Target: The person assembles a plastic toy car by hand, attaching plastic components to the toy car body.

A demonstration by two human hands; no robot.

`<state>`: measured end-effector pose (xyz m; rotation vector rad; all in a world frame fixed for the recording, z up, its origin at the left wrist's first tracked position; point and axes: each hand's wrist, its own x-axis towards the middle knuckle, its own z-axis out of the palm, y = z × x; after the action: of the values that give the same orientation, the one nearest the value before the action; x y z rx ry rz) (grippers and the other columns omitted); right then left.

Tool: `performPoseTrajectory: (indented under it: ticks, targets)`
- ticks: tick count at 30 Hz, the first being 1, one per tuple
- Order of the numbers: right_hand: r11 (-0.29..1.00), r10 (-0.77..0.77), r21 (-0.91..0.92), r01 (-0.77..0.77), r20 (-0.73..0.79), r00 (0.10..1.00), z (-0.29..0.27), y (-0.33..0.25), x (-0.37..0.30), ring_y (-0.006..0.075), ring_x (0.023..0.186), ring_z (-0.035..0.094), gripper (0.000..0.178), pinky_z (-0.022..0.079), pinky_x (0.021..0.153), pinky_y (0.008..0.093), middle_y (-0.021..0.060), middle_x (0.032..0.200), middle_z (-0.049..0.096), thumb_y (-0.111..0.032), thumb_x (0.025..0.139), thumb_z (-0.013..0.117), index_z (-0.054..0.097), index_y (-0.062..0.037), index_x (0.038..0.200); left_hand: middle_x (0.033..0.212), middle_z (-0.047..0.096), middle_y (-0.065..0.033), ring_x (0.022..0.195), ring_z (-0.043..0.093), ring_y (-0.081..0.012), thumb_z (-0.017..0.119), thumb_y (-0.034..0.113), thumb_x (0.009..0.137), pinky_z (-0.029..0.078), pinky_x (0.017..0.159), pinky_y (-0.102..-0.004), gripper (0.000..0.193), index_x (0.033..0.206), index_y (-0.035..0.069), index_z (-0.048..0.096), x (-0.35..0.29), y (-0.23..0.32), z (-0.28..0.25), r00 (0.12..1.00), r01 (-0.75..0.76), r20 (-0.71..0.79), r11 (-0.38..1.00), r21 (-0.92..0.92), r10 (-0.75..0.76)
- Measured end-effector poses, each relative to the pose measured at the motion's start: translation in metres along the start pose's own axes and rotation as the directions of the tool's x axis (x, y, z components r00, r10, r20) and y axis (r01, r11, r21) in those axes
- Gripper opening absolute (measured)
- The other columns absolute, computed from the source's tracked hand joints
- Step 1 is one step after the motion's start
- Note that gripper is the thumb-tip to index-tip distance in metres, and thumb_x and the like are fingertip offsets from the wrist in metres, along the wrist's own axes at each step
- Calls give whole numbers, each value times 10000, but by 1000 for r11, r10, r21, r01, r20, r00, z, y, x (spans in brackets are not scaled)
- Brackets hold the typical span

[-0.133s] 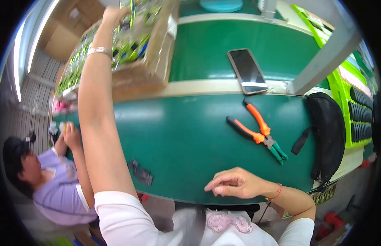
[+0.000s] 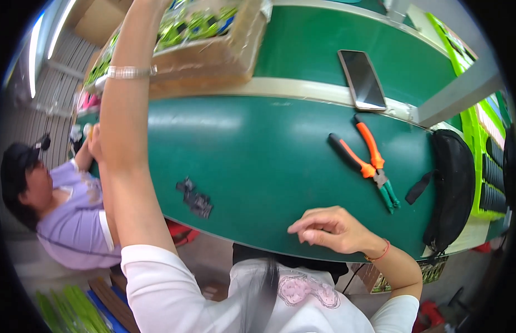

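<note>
My left arm stretches up and away over a cardboard box (image 2: 213, 64) filled with lime-green and black packaged pieces. My left hand (image 2: 148, 4) is cut off by the top edge of the view, so its fingers are hidden. By the near edge of the green table (image 2: 258, 155), my right hand (image 2: 331, 228) hovers or rests with loosely bent fingers; the thumb is apart and nothing shows in it. Pliers (image 2: 374, 169) with orange-and-black handles and green jaws lie spread beyond that hand. Small black pieces (image 2: 194, 198) lie in a cluster on the table's left part.
A phone (image 2: 362, 80) lies on the ledge behind the pliers. To the right are a black zip pouch (image 2: 451, 188), a slanted grey post (image 2: 463, 94) and a lime-green rack (image 2: 483, 166) with black parts. A co-worker (image 2: 74, 205) in lilac sits at the left.
The whole view has shifted, so the box, phone and pliers appear higher and farther right. My left hand has slid mostly out past the top edge. My right hand keeps its pose.
</note>
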<state>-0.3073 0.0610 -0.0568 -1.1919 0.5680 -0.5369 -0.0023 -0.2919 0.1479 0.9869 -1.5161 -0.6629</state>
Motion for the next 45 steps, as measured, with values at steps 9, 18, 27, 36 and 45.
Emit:
performPoseTrajectory:
  ticks: [9, 18, 27, 36, 45]
  targets:
    - [820, -522, -387, 421, -205, 828, 15, 22, 12, 347, 1321, 541, 906, 517, 1040, 501, 252, 1599, 239, -468, 854, 845, 285, -182, 1507, 1314, 619, -90, 1164, 635, -167, 827, -59, 834, 538, 972, -347, 652, 1401, -8, 511, -395, 56, 54, 967, 243, 98, 732, -636, -236]
    - [524, -578, -807, 271, -103, 810, 29, 14, 4, 248, 910, 672, 201, 562, 791, 353, 187, 1176, 618, 10, 818, 786, 687, 23, 992, 1195, 585, -96, 991, 632, -155, 813, 9, 871, 557, 807, -292, 467, 1290, -40, 614, -457, 25, 58, 935, 350, 64, 880, -320, -349]
    - [198, -641, -953, 230, 52, 766, 32, 22, 13, 269, 805, 615, 278, 512, 655, 360, 80, 955, 671, 26, 711, 817, 710, -42, 957, 980, 717, -100, 940, 676, -279, 722, -40, 862, 543, 802, -362, 210, 1045, 58, 755, -434, 6, -96, 997, 23, -64, 607, 795, 46]
    - [204, -610, -966, 156, -1, 792, 29, 23, 10, 301, 968, 598, 283, 484, 845, 426, 44, 976, 666, -1, 688, 839, 710, -80, 927, 1143, 642, -46, 1048, 613, -153, 746, 31, 871, 471, 825, -273, 178, 1031, 20, 668, -418, -22, -142, 916, 182, 162, 739, 649, -368]
    - [-123, -650, -960, 254, 271, 710, 28, 32, 5, 218, 858, 619, 246, 430, 812, 456, 29, 936, 658, -90, 617, 739, 680, -55, 854, 935, 749, -100, 809, 727, -188, 678, -96, 868, 576, 706, -303, 165, 976, 16, 735, -460, 56, -39, 998, -33, 62, 737, 675, -12]
